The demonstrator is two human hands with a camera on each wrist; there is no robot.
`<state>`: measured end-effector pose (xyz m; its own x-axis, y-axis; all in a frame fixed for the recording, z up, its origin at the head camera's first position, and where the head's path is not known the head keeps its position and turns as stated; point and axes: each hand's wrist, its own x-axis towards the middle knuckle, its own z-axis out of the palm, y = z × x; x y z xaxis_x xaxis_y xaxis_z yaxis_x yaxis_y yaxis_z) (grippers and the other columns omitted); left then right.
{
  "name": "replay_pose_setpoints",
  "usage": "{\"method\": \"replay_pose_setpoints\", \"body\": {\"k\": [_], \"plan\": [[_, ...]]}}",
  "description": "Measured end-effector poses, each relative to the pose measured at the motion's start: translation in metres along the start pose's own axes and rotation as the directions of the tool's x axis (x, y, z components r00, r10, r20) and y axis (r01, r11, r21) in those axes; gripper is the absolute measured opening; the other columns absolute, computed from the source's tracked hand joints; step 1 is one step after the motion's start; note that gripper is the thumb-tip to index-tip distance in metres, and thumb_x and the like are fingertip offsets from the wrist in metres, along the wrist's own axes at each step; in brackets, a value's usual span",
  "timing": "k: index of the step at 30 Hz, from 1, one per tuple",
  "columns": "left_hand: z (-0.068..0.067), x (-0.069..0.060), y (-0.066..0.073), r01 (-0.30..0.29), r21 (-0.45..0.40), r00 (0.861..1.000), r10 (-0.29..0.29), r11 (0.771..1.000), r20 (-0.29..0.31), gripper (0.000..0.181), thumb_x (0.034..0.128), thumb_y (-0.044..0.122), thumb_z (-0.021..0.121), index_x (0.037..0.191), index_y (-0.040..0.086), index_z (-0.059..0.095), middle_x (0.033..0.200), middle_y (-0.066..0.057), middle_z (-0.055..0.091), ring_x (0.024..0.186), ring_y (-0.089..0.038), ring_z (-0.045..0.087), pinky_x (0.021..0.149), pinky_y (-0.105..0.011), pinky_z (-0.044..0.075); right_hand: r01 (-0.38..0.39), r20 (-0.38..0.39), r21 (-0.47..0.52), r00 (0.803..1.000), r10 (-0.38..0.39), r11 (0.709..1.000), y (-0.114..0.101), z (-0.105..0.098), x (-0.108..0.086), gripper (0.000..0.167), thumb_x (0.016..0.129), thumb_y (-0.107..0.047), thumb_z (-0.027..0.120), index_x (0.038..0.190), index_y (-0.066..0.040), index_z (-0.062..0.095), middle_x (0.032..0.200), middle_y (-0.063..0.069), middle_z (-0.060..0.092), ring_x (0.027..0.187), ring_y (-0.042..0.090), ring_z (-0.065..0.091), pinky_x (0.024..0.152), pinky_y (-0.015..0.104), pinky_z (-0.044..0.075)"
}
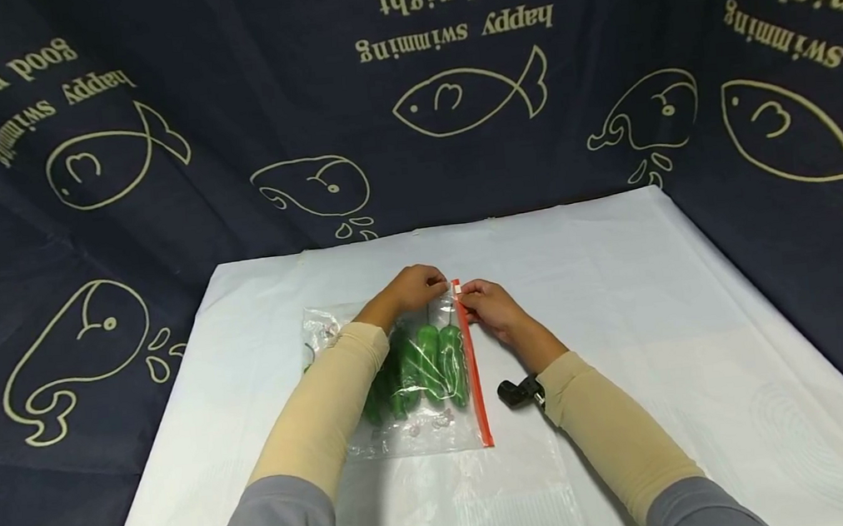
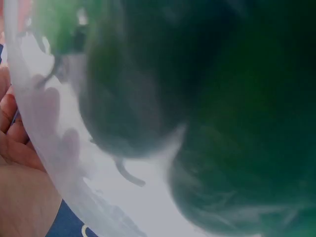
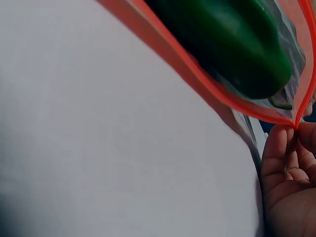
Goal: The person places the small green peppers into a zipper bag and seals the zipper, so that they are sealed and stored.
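A clear zip bag [image 1: 407,440] with a red strip [image 1: 477,383] along its right edge lies on the table, several green peppers [image 1: 430,358] inside it. At the strip's far end, beside a white slider [image 1: 457,290], my right hand [image 1: 496,306] pinches the red edge between thumb and fingers. My left hand [image 1: 414,287] reaches over the bag and grips its far edge just left of the slider, fingertips partly hidden. In the right wrist view the two red lips stand apart, with a green pepper [image 3: 242,49] between them. Cloudy plastic covers much of the left wrist view.
A white cloth covers the table [image 1: 620,296]. Dark blue curtains [image 1: 285,74] with fish and whale drawings hang behind and at both sides. A small black device [image 1: 519,392] sits by my right wrist.
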<state>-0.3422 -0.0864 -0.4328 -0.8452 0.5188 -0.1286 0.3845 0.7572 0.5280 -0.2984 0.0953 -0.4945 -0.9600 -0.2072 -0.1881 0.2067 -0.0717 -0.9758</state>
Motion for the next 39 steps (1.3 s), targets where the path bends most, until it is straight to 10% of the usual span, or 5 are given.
{"method": "replay_pose_setpoints", "body": {"k": [39], "plan": [[0.009,0.005,0.014,-0.06,0.021,0.996,0.062,0.998,-0.068,0.018,0.1027,0.018,0.052,0.1,0.007,0.066,0.083,-0.002,0.058,0.078,-0.016,0.051,0.073,-0.029,0.041,0.032,-0.017,-0.103,0.999,-0.034,0.994,-0.01,0.007,-0.004,0.026,0.102,-0.019,0.053,0.105,0.006,0.06,0.073,0.001,0.055,0.06,0.011,0.051,0.053,0.025,0.048]]}}
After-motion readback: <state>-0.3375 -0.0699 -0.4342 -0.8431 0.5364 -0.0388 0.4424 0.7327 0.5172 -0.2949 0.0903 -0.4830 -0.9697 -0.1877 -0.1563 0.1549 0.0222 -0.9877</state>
